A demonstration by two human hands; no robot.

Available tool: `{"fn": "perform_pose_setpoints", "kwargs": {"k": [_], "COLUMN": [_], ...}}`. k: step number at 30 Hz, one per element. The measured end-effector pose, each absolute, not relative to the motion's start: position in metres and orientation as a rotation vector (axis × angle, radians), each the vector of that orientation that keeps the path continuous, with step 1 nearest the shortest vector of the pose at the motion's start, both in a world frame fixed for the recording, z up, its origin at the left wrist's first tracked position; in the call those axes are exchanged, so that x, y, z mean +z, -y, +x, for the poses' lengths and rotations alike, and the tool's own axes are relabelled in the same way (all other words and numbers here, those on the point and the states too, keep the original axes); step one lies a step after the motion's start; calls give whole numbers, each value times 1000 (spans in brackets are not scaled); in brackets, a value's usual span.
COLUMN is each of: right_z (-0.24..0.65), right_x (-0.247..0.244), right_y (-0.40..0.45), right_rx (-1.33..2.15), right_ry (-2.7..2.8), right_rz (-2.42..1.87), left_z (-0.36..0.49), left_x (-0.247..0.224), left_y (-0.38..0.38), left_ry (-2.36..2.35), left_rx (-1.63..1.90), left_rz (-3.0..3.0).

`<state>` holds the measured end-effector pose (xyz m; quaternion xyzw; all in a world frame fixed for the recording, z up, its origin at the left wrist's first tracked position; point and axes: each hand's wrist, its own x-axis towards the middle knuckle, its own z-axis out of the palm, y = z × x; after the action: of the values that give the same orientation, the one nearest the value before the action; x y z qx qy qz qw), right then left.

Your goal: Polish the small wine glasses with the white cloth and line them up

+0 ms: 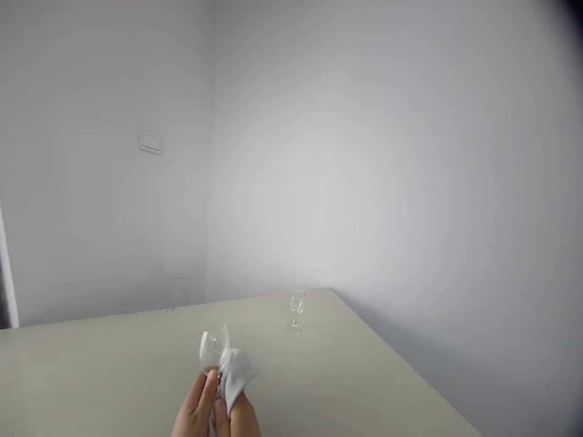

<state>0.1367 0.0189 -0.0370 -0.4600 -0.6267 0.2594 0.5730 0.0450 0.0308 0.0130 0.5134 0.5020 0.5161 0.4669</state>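
Note:
At the bottom of the head view, my left hand [197, 405] is closed around the lower part of a clear stemmed glass [213, 350], whose bowl points up. Beside it, my right hand [238, 417] grips a white cloth [238, 371]. The cloth touches the right side of the glass and hangs out to the right, slightly blurred. My fingers and the cloth hide most of the stem and base. A second clear stemmed glass [297, 311] stands upright farther back on the pale green table [118, 376], touched by neither hand.
Grey-white walls meet in a corner behind the table, and one runs along its right edge. A white switch plate [150, 142] is on the left wall. A small dark mark [170, 310] lies near the table's back edge.

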Motion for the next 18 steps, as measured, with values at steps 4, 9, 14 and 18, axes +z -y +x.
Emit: {"fn": "perform_pose_setpoints", "kwargs": {"k": [4,9,14,18], "right_z": [144,159,176,173], "right_x": [-20,12,27,21], "right_y": [-16,-15,-19,-21], "right_rx": [361,417,620,107], "right_ry": [1775,1945,1615,1973], "right_rz": [-1126,-1179,-1318,-1000], "left_z": [40,42,33,26], "left_x": [27,31,21,15], "left_y": [-28,-28,-44,-56], "left_ry": [-1164,-1051,-1027,-923], "left_rx": [1192,1195,1242,1238], "left_rz": [1037,975,851,771]}}
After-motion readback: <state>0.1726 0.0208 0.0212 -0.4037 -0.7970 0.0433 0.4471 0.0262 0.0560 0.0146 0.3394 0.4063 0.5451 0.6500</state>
